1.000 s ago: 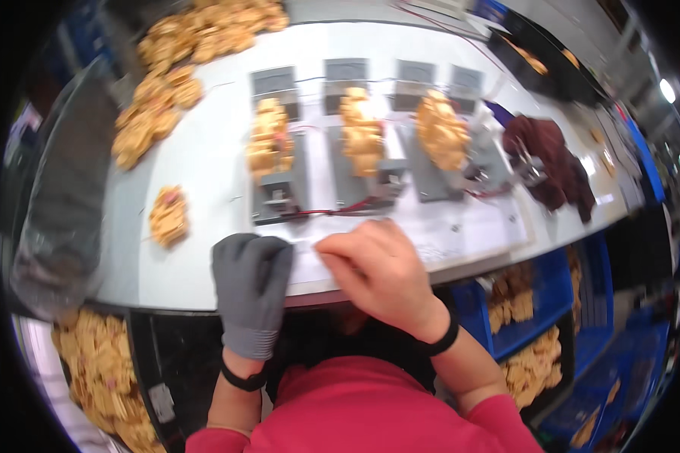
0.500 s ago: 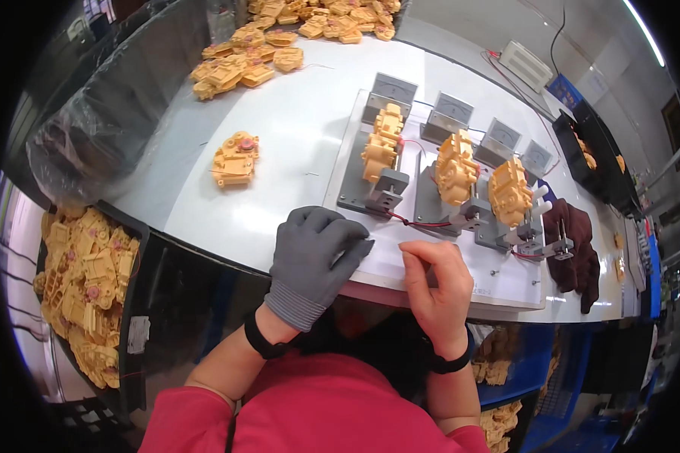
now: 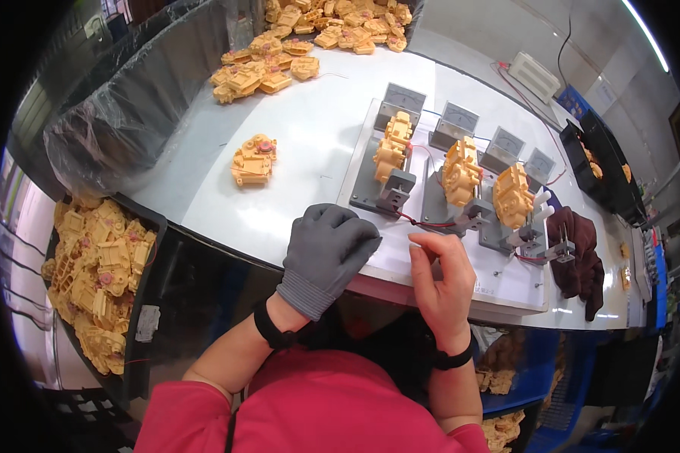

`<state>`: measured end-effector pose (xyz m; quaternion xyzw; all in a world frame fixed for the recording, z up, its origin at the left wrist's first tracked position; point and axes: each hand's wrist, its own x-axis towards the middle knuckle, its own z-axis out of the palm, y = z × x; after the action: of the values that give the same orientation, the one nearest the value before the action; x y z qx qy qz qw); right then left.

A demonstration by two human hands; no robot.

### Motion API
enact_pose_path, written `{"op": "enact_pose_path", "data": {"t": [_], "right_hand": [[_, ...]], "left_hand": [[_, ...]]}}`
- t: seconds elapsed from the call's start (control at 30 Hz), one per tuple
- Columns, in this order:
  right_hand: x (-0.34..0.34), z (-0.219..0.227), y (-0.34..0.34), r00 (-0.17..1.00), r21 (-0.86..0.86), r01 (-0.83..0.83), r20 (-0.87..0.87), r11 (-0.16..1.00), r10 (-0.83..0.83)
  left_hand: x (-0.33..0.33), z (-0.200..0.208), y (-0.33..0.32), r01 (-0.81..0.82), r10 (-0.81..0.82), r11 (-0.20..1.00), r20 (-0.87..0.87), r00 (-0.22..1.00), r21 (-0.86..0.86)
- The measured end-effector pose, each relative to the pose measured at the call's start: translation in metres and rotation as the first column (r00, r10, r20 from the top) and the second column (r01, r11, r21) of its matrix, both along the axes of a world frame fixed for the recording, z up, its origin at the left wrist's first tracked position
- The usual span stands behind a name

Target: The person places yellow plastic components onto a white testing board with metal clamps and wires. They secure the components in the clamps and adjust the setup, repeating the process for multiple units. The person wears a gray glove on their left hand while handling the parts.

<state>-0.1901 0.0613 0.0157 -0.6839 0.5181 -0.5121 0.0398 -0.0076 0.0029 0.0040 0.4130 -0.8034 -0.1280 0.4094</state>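
My left hand (image 3: 329, 253), in a grey knit glove, rests at the table's front edge with its fingers curled in. Nothing shows in it. Bare and loosely closed, my right hand (image 3: 443, 281) is beside it, thumb near the bent index finger, with no object visible there. Just beyond both hands is a white board carrying grey metal test fixtures. Three yellow plastic gearbox housings stand upright in them: a left one (image 3: 392, 145), a middle one (image 3: 461, 172) and a right one (image 3: 511, 196). Another yellow housing (image 3: 254, 161) lies alone on the table to the left.
Analog meters (image 3: 455, 123) stand behind the fixtures. Red wires (image 3: 423, 223) run along the fixtures' front. More housings are piled at the back (image 3: 261, 68) and in a black bin (image 3: 102, 279) at the left. A dark brown cloth (image 3: 576, 257) lies to the right.
The view has shifted, so the table and its contents sit slightly lower and further right. Both hands keep nearly the same pose near the table's edge.
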Motion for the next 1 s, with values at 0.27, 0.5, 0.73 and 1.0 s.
{"op": "enact_pose_path", "data": {"t": [0.27,0.5,0.73,1.0], "right_hand": [[0.011,0.013,-0.016,0.989,-0.079,-0.076,0.12,0.994,0.085],[0.027,0.014,-0.035,0.973,-0.003,-0.126,0.194,0.992,0.124],[0.033,0.005,-0.034,0.947,-0.018,-0.189,0.26,0.982,0.187],[0.029,0.006,-0.028,0.962,0.028,-0.167,0.224,0.986,0.157]], "left_hand": [[0.026,0.021,-0.007,0.135,-0.136,0.99,0.044,0.99,0.038],[0.017,0.11,-0.096,0.243,-0.284,0.874,0.038,0.958,0.42],[-0.053,0.104,-0.155,0.05,-0.354,0.86,0.523,0.775,0.507],[-0.04,0.152,-0.131,0.105,-0.181,0.95,0.242,0.953,0.295]]}}
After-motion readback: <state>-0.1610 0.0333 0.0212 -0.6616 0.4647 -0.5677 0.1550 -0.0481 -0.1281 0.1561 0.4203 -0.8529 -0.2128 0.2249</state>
